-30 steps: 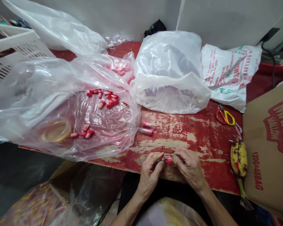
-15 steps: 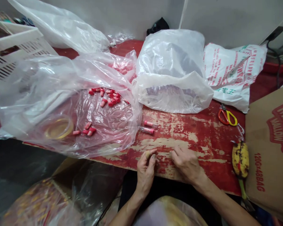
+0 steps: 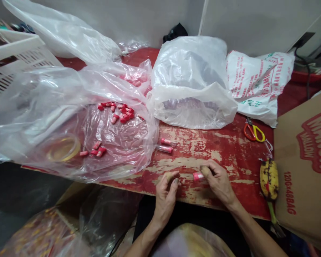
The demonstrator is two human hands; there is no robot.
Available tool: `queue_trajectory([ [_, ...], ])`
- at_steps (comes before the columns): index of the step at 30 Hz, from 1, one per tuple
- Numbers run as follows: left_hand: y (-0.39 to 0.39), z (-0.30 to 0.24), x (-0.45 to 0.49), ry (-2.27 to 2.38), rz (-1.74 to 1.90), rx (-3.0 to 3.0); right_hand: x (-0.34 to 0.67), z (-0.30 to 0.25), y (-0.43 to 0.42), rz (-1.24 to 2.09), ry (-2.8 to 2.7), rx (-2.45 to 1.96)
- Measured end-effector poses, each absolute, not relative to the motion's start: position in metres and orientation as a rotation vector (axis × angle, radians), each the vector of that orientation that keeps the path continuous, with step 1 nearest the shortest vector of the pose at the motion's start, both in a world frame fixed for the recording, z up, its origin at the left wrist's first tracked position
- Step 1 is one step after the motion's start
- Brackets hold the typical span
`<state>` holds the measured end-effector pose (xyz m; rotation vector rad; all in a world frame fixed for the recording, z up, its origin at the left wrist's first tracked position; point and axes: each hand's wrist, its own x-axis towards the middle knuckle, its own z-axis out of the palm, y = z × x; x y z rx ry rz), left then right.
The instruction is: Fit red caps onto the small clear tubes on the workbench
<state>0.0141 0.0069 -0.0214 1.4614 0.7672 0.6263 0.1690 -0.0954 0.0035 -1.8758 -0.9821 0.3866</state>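
My right hand (image 3: 218,180) pinches a small clear tube with a pink cap (image 3: 197,176) just above the worn red table (image 3: 219,153), cap pointing left. My left hand (image 3: 167,192) is a short way left of it, thumb and forefinger curled together; nothing shows between them. Two more pink-capped tubes (image 3: 166,145) lie on the table farther back. Several loose pink caps (image 3: 120,112) sit inside a clear plastic bag (image 3: 69,117) spread open at the left.
A white plastic bag (image 3: 192,85) stands open behind the tubes, a printed bag (image 3: 259,85) to its right. Scissors (image 3: 253,131) and a spotted banana (image 3: 270,178) lie near a cardboard box (image 3: 307,164) on the right. A white basket (image 3: 13,57) sits far left.
The hands, joined on a capped tube a second ago, have drawn apart. The right hand now holds the capped tube alone, raised slightly; the left hand has pulled back left.
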Motion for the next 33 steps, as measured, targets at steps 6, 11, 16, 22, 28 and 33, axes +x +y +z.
queue_trajectory([
  [6,0.005,-0.013,0.017,0.569,0.471,1.539,0.154,0.009,-0.099,0.451,-0.784,-1.752],
  [11,0.004,-0.007,0.02,0.533,0.506,1.526,0.145,0.006,-0.101,0.421,-0.904,-1.727],
  [16,0.004,-0.009,0.016,0.531,0.547,1.553,0.146,-0.002,-0.105,0.672,-0.878,-1.74],
  [22,0.01,-0.008,0.014,0.46,0.533,1.712,0.148,-0.007,-0.109,0.814,-0.881,-1.61],
  [28,0.01,-0.004,0.012,0.389,0.64,1.821,0.148,-0.003,-0.114,0.803,-0.961,-1.624],
  [33,0.008,-0.007,0.008,0.388,0.698,1.826,0.146,-0.002,-0.115,0.769,-0.956,-1.575],
])
